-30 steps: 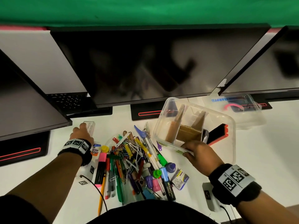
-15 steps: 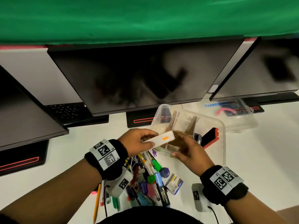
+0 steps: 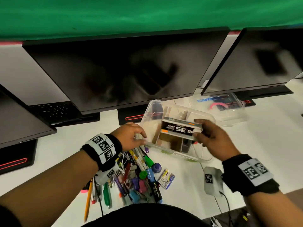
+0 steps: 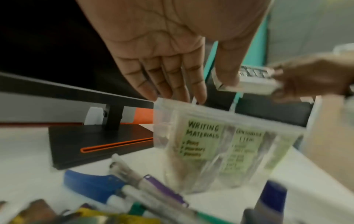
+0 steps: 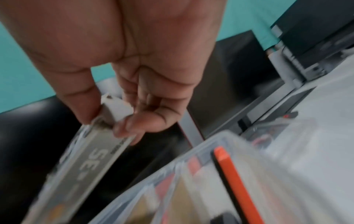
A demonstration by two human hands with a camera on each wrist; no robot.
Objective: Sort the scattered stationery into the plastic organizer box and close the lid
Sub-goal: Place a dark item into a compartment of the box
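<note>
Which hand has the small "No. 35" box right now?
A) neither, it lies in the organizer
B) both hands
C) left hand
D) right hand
D: the right hand pinches one end of the small box above the organizer box, while the left hand touches only the organizer's near left rim.

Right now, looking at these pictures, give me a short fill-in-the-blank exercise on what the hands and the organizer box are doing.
1. The small grey box marked NO. 35 is held by the ____ hand.
2. The left hand touches the rim of the clear ____ box.
3. The nearest green label on that box reads "Writing ____".
4. The box's lid is ____.

Missing words: right; organizer; Materials; off
</note>
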